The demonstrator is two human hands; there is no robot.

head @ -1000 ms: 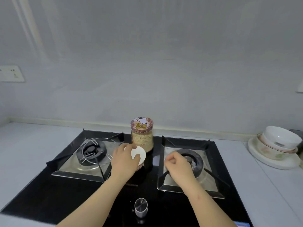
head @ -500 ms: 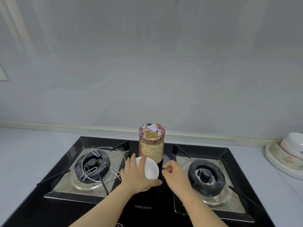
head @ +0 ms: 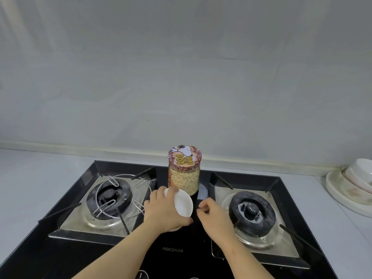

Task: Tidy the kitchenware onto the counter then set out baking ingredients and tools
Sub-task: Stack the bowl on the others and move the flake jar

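While your left grip [head: 163, 212] curls round a tilted white bowl [head: 183, 204] just before the oat jar [head: 184, 178] on the stove [head: 177, 260], your right grip [head: 213, 215] shows curled fingers; whether they pinch anything is unclear.

I noted that the left hand [head: 163, 212] covered the lower rim of the white dish [head: 183, 204], and that dish and hand together concealed the base of the jar [head: 184, 176]. I could not determine whether the curled fingers of the right hand [head: 215, 216] pinched anything. The right edge cropped the stacked bowls [head: 355, 185]. The bottom edge cropped the stove [head: 181, 258] and its knobs [head: 143, 275].
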